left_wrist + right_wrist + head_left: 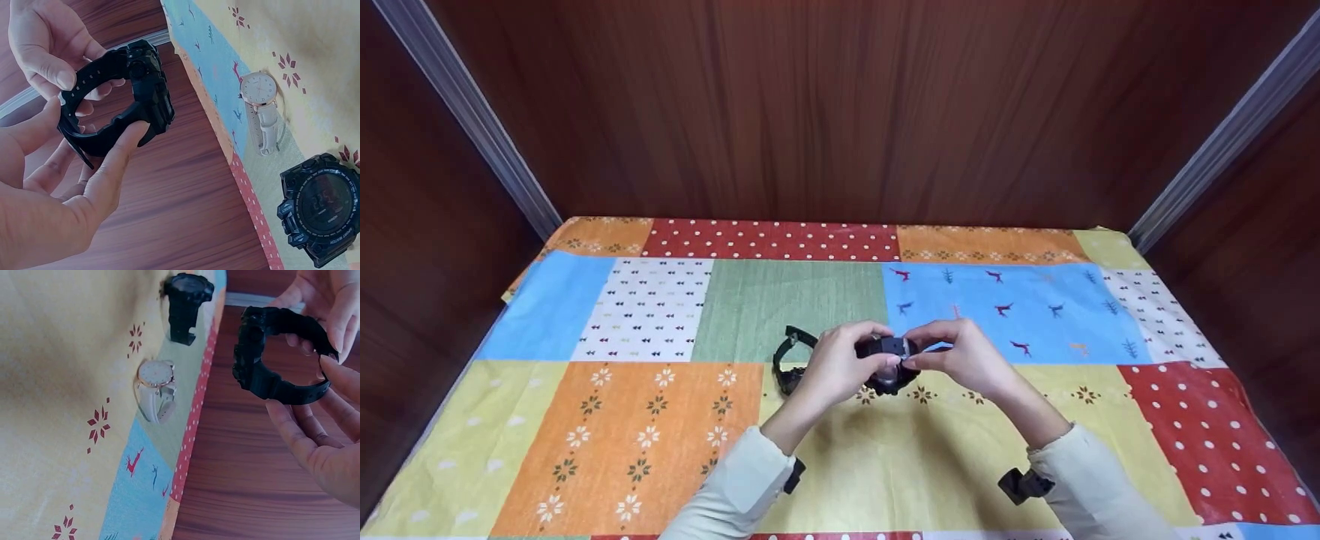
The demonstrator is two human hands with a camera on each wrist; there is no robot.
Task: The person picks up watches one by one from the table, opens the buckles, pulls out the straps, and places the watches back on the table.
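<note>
A black sports watch (152, 84) is held up between both hands, its strap bent into a loop. My left hand (840, 364) holds the case side and strap, thumb and fingers round the loop. With thumb and fingertips my right hand (964, 356) pinches the strap near the metal buckle (63, 98). A loose strap end hangs below the loop in the left wrist view. Beneath the hands, a white-strapped watch with a rose-gold case (156, 374) lies on the cloth. The head view hides it behind the hands.
Another black digital sports watch (323, 202) lies on the cloth, left of my left hand. A patchwork-patterned tablecloth (660, 442) covers the table. Dark wood panels (840, 112) with metal corner strips (472, 112) enclose its back and sides.
</note>
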